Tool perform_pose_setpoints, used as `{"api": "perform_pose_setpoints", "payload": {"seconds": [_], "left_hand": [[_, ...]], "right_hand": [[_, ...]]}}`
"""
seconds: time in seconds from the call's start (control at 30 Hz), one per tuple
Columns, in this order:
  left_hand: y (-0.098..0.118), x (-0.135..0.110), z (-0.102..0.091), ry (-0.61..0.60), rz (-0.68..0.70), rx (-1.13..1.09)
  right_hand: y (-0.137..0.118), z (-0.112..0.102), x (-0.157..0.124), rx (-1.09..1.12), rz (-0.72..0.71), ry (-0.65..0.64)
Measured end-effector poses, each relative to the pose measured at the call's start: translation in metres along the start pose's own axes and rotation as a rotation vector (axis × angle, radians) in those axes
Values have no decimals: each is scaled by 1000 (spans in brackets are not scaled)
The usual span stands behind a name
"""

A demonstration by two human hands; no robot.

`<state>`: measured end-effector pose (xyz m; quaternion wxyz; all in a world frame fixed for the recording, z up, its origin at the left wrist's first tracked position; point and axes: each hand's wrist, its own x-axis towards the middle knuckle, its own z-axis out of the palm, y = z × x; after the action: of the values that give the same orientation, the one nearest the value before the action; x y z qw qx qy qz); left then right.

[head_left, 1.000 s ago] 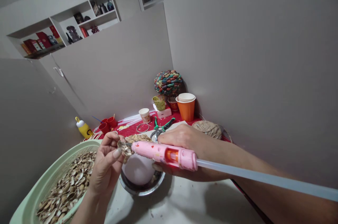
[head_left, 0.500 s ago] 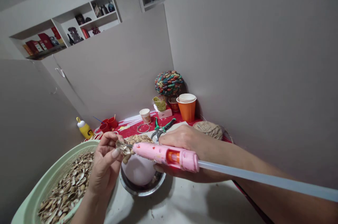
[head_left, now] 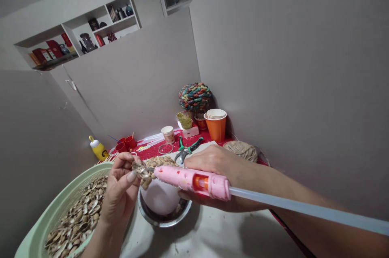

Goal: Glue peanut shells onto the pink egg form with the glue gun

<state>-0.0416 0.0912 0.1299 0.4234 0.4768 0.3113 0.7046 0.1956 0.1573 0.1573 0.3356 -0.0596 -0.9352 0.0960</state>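
Between thumb and fingers, my left hand (head_left: 121,185) pinches a half nutshell (head_left: 140,169), its hollow side facing up. My right hand (head_left: 209,160) is wrapped round a pink hot glue gun (head_left: 188,180); a long clear glue stick (head_left: 291,203) runs out of its back. The nozzle points left and meets the shell or sits right at its edge. Below them a smooth pale ball (head_left: 161,197) rests in a metal bowl (head_left: 164,223). Shells (head_left: 161,161) cover the ball's far side, partly hidden behind the glue gun.
A green basket (head_left: 28,235) of loose shells stands at the left. Behind the bowl lie green-handled pruning shears (head_left: 190,146) and a twine ball (head_left: 241,150). Farther back are an orange cup (head_left: 216,128), a paper cup (head_left: 167,134) and a colourful shell-covered ball (head_left: 195,97).
The view has shifted very slightly. Both hands keep nearly the same pose, with the nozzle still at the shell. The red glow under the glue gun no longer shows.
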Motion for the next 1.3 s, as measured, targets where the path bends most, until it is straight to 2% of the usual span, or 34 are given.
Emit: {"api": "perform_pose_setpoints", "payload": {"seconds": [0.2, 0.4, 0.57, 0.9, 1.3], "left_hand": [[-1, 1, -2, 8, 23, -10], [1, 2, -4, 9, 32, -11], [0, 3, -4, 25, 50, 13], [-5, 3, -1, -16, 50, 124], [-5, 0, 1, -19, 70, 210]], "right_hand": [[0, 1, -1, -9, -4, 3], [1, 2, -2, -16, 67, -52], [0, 1, 0, -11, 0, -3], [-1, 5, 0, 33, -35, 59], [-1, 8, 0, 11, 16, 38]]}}
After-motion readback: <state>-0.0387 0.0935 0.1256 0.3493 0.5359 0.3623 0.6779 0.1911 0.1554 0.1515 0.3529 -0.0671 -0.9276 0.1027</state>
